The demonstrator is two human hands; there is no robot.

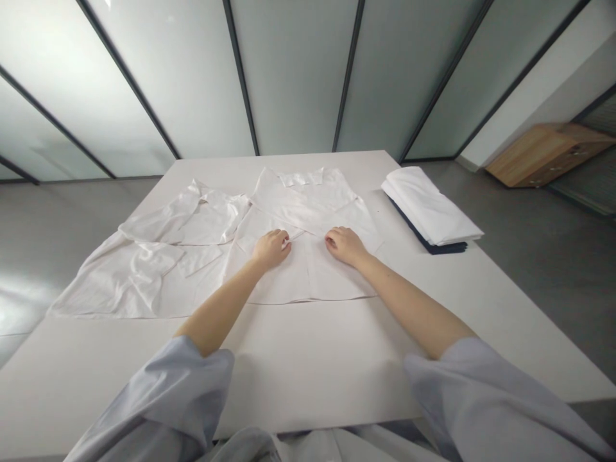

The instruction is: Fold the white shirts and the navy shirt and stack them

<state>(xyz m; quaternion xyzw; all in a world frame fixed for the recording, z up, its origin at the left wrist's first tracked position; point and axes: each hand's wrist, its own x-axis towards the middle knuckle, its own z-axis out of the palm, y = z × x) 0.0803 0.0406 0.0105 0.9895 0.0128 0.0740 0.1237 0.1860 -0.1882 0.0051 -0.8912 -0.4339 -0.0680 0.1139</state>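
Note:
A thin, slightly shiny white shirt (308, 276) lies spread on the table in front of me, with its folded collar part at the far end and creases running across its middle. My left hand (273, 248) rests at the left of its middle, fingers curled and pinching a bit of the cloth. Opposite it, my right hand (344, 245) is closed too, its fingertips bent down onto the shirt; the cloth between them is mostly hidden. To the left, touching this shirt, a second white garment (163, 256) lies loosely spread and wrinkled.
The white table (317, 366) reaches from my body to near a frosted glass partition (298, 77). Near its right edge lies a folded white cloth (428, 202) on top of folded dark navy cloth (445, 248). A wooden cabinet (539, 154) stands on the floor beyond, at right.

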